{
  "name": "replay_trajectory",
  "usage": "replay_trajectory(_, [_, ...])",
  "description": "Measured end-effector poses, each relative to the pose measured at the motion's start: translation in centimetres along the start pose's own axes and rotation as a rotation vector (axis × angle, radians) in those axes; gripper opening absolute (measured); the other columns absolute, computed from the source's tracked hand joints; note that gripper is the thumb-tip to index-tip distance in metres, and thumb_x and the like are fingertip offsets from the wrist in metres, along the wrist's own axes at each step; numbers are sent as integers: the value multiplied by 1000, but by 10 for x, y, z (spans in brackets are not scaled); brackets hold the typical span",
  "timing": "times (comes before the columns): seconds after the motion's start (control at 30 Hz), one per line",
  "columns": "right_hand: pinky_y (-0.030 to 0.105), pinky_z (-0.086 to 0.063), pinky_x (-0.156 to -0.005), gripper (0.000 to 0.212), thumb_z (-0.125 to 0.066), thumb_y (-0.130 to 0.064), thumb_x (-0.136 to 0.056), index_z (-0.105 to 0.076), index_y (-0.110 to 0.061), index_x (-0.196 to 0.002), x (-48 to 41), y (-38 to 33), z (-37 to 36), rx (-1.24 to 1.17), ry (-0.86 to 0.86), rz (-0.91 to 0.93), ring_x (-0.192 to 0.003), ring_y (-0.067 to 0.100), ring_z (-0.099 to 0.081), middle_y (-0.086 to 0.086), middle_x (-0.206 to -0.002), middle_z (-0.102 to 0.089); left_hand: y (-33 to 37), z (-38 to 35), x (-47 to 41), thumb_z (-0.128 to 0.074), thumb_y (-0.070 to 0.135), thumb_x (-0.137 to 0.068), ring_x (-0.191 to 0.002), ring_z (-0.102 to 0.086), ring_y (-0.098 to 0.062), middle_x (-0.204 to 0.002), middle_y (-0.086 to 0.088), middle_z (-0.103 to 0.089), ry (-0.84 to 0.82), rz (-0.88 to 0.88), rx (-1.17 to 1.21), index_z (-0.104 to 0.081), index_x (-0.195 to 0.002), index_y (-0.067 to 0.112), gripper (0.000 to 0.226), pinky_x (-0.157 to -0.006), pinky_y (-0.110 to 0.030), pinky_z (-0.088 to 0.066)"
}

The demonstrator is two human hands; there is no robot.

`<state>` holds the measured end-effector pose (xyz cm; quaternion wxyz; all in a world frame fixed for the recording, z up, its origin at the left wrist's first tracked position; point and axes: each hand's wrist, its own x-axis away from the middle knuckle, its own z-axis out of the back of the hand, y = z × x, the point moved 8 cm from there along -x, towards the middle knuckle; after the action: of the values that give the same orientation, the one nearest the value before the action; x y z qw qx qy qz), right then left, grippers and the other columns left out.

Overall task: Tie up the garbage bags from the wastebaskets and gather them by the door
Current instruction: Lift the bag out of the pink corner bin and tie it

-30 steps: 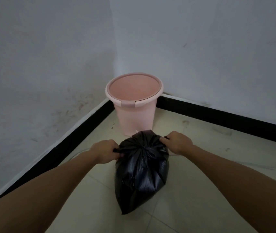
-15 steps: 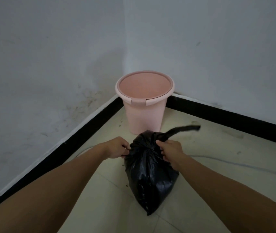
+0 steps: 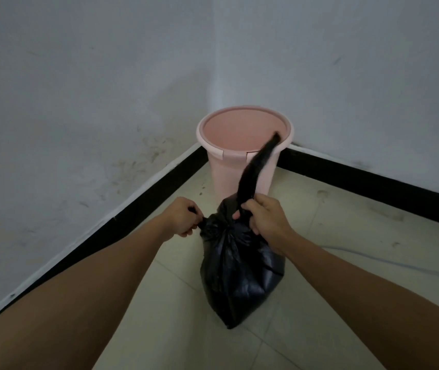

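The right hand [image 3: 265, 217], which a second ago pulled its end of the garbage bag [image 3: 239, 268] out toward 3 o'clock, now sits close against the knot [image 3: 218, 227], gripping the base of the loose black tail [image 3: 251, 177]. That tail, flung out almost flat toward 2 o'clock half a second ago, now stands up toward 1 o'clock, crossing the front of the pink wastebasket [image 3: 226, 180] with its blurred tip at the rim. The bag's bottom, earlier slanted toward 7 o'clock, now points nearer 6 o'clock.
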<state>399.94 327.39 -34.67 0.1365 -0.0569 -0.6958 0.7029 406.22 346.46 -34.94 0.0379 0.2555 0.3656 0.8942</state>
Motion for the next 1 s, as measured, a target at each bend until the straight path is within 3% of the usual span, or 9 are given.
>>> replay_trajectory(0.13, [29, -38, -61, 30, -52, -9, -90, -54, -13, -60, -10, 16, 16, 385, 30, -10, -54, 17, -51, 4, -59, -58, 4, 10, 3, -63, 4, -88, -57, -56, -15, -71, -10, -63, 0, -4, 218, -65, -86, 4, 4, -51, -25, -46])
replay_trajectory(0.27, [31, -38, -64, 20, -49, -19, -93, -61, -6, -83, -9, 36, 20, 896, -56, 11, -82, 31, -62, 15, -84, -62, 22, 21, 5, -67, 0, -84, -52, -54, -13, -64, -9, -60, 3, -70, 415, -61, -69, 7, 18, -47, -23, -43])
replay_trajectory(0.4, [33, -38, -72, 30, -43, -40, -96, -56, -13, -92, 6, 35, -7, 1155, -315, 95, -101, 33, -60, 16, -111, -64, 48, 22, 10, -68, 1, -84, -49, -54, -11, -65, -9, -63, -36, -152, 448, -64, -66, 10, 21, -47, -21, -42])
replay_trajectory(0.5, [34, -41, -75, 69, -40, -81, -78, -60, -24, -112, 15, 25, -20, 1341, -370, 141, -104, 29, -61, 5, -112, -64, 71, 18, 13, -69, 5, -83, -56, -50, -11, -72, -7, -69, -62, -227, 386, -69, -66, 15, 20, -54, -24, -37])
replay_trajectory(0.57, [35, -41, -73, 80, -32, -88, -76, -62, -25, -116, 18, 17, -22, 1452, -285, 193, -99, 28, -63, 5, -107, -66, 83, 12, 16, -68, 6, -83, -62, -51, -11, -76, -4, -72, -95, -256, 341, -72, -76, 13, 11, -58, -25, -37])
replay_trajectory(0.7, [37, -45, -76, 62, -26, -62, -98, -64, -13, -104, 24, 20, -23, 1469, -260, 249, -95, 31, -65, 12, -104, -69, 84, 3, 13, -65, 11, -87, -88, -61, -17, -93, -4, -74, -123, -255, 320, -72, -99, 12, 14, -72, -30, -43])
replay_trajectory(0.83, [37, -46, -83, 58, -28, -57, -99, -60, -12, -119, 28, 41, -17, 1244, -421, 97, -102, 33, -62, 14, -113, -66, 59, 11, 0, -58, 13, -92, -113, -55, -20, -119, -1, -63, -4, -159, 238, -66, -113, 25, 25, -84, -33, -42])
replay_trajectory(0.93, [38, -47, -90, 59, -30, -59, -99, -57, -13, -126, 30, 41, -17, 1150, -484, 84, -108, 33, -60, 15, -119, -65, 34, -7, 2, -60, 27, -93, -109, -59, -24, -124, 1, -58, -129, -51, 133, -54, -130, 31, 38, -80, -33, -47])
replay_trajectory(1.0, [39, -48, -91, 65, -31, -62, -97, -60, -11, -125, 29, 41, -17, 1116, -493, 72, -107, 33, -61, 16, -119, -65, 28, -21, 6, -64, 22, -90, -92, -67, -22, -111, -3, -67, -225, -48, 156, -61, -118, 21, 28, -66, -28, -49])
